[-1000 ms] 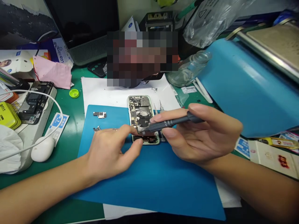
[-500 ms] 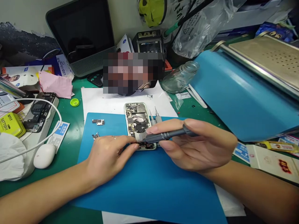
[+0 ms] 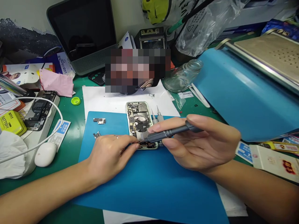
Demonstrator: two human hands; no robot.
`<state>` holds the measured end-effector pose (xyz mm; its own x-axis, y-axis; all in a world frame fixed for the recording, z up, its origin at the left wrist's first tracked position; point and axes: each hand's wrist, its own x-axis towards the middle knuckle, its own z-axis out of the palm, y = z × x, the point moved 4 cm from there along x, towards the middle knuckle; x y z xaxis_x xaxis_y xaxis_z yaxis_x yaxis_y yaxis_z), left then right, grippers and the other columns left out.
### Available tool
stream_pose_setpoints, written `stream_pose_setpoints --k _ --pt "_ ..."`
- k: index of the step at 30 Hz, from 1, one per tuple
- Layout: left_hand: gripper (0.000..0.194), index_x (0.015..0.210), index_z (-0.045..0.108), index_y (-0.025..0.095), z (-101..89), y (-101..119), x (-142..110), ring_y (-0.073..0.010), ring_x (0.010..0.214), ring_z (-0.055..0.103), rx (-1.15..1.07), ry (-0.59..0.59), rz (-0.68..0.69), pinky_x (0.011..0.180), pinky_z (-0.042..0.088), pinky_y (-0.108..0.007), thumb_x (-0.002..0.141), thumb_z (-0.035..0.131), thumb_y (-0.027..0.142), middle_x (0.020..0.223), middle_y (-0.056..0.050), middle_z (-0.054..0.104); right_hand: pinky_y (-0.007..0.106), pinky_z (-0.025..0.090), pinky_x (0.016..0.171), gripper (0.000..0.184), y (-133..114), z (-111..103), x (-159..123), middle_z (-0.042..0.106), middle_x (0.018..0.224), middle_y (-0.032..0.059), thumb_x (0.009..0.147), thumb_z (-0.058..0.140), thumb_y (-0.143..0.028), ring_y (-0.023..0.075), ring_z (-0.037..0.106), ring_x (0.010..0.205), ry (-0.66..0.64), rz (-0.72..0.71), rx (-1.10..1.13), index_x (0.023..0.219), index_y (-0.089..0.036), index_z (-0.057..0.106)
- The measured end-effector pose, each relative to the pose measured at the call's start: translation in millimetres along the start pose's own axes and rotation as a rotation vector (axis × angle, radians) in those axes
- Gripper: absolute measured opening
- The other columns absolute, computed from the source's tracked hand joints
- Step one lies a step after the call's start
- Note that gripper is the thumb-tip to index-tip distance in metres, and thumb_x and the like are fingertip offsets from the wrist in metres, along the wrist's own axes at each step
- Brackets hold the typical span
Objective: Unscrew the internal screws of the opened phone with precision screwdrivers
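Observation:
An opened smartphone [image 3: 141, 116] with bare circuit parts lies on a blue mat [image 3: 144, 183]. My right hand [image 3: 203, 144] holds a dark grey precision screwdriver [image 3: 161, 135] at a slant, its thin tip pointing left over the phone's lower end. My left hand [image 3: 109, 154] has thumb and index finger pinched together at that tip, by the phone's lower left corner; what lies between the fingertips is too small to make out. Two small metal phone parts, an upper one [image 3: 99, 120] and a lower one [image 3: 96, 134], rest left of the phone. Slim grey screwdrivers [image 3: 159, 116] lie just right of it, partly hidden.
At left are another opened phone [image 3: 40, 109], a yellow battery box [image 3: 12, 123], a white earbud case [image 3: 45, 154] and a white cable. A monitor-like device [image 3: 81, 31], a glass jar [image 3: 183, 76] and a pixelated area stand behind. A metal-framed blue pad [image 3: 224, 96] fills the right.
The whole view has shifted slightly. Both hands keep their places at the phone's lower end, with the screwdriver tip still at my left fingertips.

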<state>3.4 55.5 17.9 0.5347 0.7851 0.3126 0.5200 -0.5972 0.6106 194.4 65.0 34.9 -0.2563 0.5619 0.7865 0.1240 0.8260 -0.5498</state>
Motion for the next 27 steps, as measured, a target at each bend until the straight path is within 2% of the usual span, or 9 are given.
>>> stream_pose_setpoints --k 4,8,16,22,25,27 --pt "0.011 0.100 0.073 0.018 -0.2 0.3 0.1 -0.0089 0.050 0.060 -0.002 0.000 0.000 0.052 0.042 -0.021 0.099 0.063 0.022 0.070 0.003 0.074 0.037 0.071 0.065 0.066 0.7 1.7 -0.7 0.079 0.097 0.0074 0.089 0.064 -0.006 0.0236 0.080 0.079 0.059 -0.008 0.042 0.151 -0.029 0.051" --pt "0.009 0.099 0.073 0.017 -0.9 1.0 -0.3 -0.0091 0.052 0.061 -0.013 0.005 0.013 0.053 0.042 -0.020 0.098 0.064 0.021 0.073 0.003 0.075 0.041 0.072 0.068 0.065 1.8 2.5 0.1 0.079 0.098 0.0085 0.090 0.065 -0.005 0.0245 0.080 0.079 0.057 0.011 0.074 0.149 -0.027 0.052" --pt "0.010 0.100 0.072 0.018 -1.4 1.6 -0.1 -0.0080 0.055 0.063 -0.020 0.014 0.025 0.055 0.043 -0.019 0.100 0.063 0.023 0.074 0.004 0.074 0.032 0.072 0.070 0.065 3.4 1.3 0.7 0.080 0.095 0.0048 0.090 0.069 -0.008 0.0204 0.080 0.078 0.054 0.008 0.040 0.148 -0.030 0.053" --pt "0.018 0.104 0.074 0.017 -2.7 3.7 0.2 -0.0072 0.043 0.049 0.005 0.037 0.002 0.047 0.035 -0.021 0.100 0.063 0.032 0.056 0.006 0.061 0.034 0.072 0.070 0.067 3.0 2.5 0.1 0.081 0.097 0.0048 0.090 0.070 -0.009 0.0212 0.080 0.078 0.035 -0.010 0.011 0.150 -0.030 0.050" --pt "0.022 0.109 0.072 0.015 -6.2 6.2 0.7 -0.0064 0.041 0.045 -0.004 0.086 -0.006 0.047 0.034 -0.021 0.099 0.063 0.033 0.050 0.009 0.051 0.033 0.071 0.070 0.067 4.1 2.7 -0.5 0.081 0.099 0.0055 0.090 0.068 -0.007 0.0210 0.080 0.079 0.037 -0.007 0.014 0.150 -0.029 0.050" --pt "0.020 0.107 0.070 0.015 -9.5 9.5 0.2 -0.0065 0.043 0.047 -0.008 0.139 0.030 0.049 0.036 -0.022 0.099 0.061 0.031 0.051 0.009 0.050 0.034 0.071 0.068 0.067 6.1 2.4 -1.9 0.082 0.100 0.0053 0.089 0.069 -0.009 0.0212 0.079 0.078 0.055 0.008 0.001 0.149 -0.031 0.051"
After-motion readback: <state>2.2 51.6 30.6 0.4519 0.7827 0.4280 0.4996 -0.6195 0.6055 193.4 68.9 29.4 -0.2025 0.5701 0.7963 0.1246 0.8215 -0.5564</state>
